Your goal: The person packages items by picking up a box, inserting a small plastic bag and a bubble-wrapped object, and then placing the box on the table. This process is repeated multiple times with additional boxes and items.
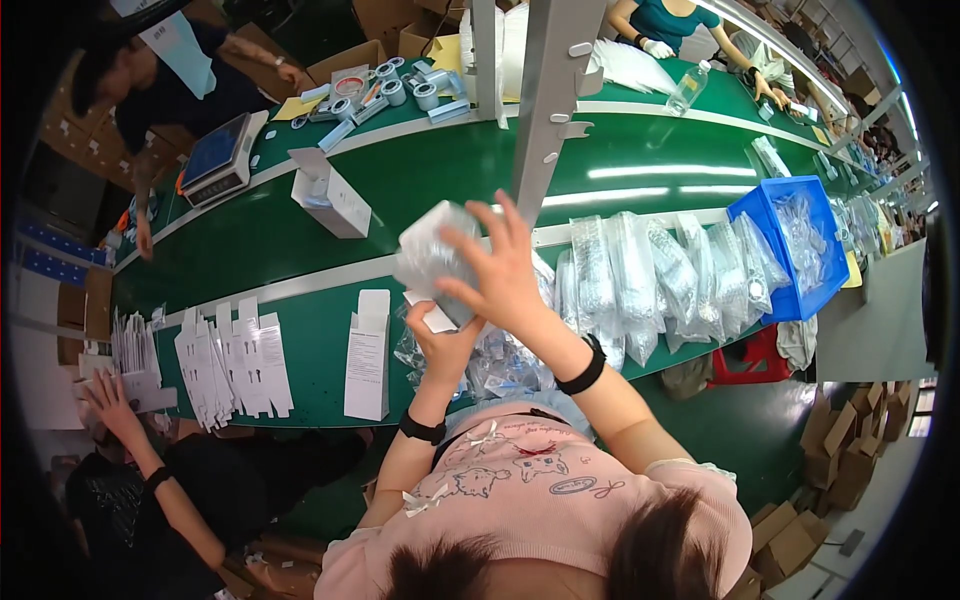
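- Package (432,250), pale and blurred, is between your two hands, raised above the bench; I cannot tell if its white lower end is a separate box.
- Your left hand (446,345) is curled around this lower end, probably to carry the weight from below.
- Your right hand (500,265) is widely spread, its fingers lying over the near right side; maybe they steady it. Blur hides how firmly they press.
- Just left of your left hand, a white carton (367,355) stands on the bench; farther left are flat cartons (232,360), fanned out, perhaps for easy picking one by one.
- Right of your right hand, bubble-wrap bags (635,280) lie side by side, seemingly within your reach, and beyond them is a blue bin (835,255).
- Beyond your right hand rises a metal post (548,110); a far swing could knock it.
- Ahead of your left hand, the raised rail (290,293) makes an edge. Past it, green surface (240,240) shows toward an open white box (345,207), giving you wider room.
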Available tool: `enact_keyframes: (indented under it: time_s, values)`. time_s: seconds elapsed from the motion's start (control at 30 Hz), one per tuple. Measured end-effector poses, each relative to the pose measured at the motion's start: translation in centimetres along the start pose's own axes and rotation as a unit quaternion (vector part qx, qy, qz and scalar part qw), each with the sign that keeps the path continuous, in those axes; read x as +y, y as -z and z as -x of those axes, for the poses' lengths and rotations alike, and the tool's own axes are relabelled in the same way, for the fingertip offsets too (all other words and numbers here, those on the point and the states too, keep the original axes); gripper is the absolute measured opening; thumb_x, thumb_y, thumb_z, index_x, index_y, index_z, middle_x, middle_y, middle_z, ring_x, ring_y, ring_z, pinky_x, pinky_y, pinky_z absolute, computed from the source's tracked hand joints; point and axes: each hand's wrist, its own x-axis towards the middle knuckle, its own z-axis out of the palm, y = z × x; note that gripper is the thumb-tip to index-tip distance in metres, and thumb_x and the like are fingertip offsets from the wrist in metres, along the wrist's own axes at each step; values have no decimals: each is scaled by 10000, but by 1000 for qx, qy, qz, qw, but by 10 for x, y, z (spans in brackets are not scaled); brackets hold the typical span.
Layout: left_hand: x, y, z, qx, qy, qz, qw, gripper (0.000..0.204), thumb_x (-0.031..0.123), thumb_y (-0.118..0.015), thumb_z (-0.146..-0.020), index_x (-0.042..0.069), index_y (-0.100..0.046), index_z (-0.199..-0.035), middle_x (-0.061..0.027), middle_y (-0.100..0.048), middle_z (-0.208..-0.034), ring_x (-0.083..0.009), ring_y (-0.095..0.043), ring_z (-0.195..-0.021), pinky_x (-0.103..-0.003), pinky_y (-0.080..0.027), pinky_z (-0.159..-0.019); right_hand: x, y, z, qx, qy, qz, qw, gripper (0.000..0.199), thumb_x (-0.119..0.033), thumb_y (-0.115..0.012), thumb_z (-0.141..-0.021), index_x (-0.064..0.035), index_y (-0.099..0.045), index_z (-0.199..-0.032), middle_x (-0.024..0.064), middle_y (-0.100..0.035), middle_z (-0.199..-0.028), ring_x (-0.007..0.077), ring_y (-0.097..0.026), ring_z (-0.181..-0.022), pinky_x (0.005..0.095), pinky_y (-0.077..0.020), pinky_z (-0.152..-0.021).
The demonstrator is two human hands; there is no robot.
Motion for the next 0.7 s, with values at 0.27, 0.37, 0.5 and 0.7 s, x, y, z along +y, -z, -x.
enact_keyframes:
  time_s: [0.27, 0.37, 0.5, 0.7]
  values:
    - [-32, 37, -5, -66, -56, -8, 996, 801, 74, -792, -553, 98, -211, -1104, -189, -273, -1227, -260, -384, -1079, -356, -328, -923, 95, -1, 69, -115, -210, -197, 951, 344, -179, -627, -704, -111, -578, -1038, 134, -452, -1179, 334, -399, -1106, 391, -371, -885]
    - [-17, 45, -6, -93, -41, 5, 995, 787, 77, -781, -564, 95, -241, -1135, -168, -298, -1213, -245, -395, -1073, -350, -334, -917, 129, -21, 86, -308, -213, 86, 923, 347, -169, -649, -682, -100, -586, -1016, 115, -509, -1097, 320, -449, -1030, 360, -395, -844]
    - [5, 59, -23, -89, -54, 7, 995, 637, 109, -756, -588, 60, -386, -1104, -182, -357, -1198, -267, -410, -1076, -347, -337, -901, 130, -31, 95, -428, -104, 95, 893, 400, -202, -685, -643, -75, -584, -1009, 125, -546, -993, 307, -488, -935, 387, -393, -814]
    - [29, 68, -33, -79, 39, -98, 991, 240, 45, -694, -602, 15, -579, -811, -141, -497, -1036, -252, -505, -916, -315, -404, -770, 103, -37, 91, -335, -64, 84, 936, 418, -249, -721, -576, -74, -599, -935, 104, -568, -877, 270, -505, -898, 410, -364, -812]
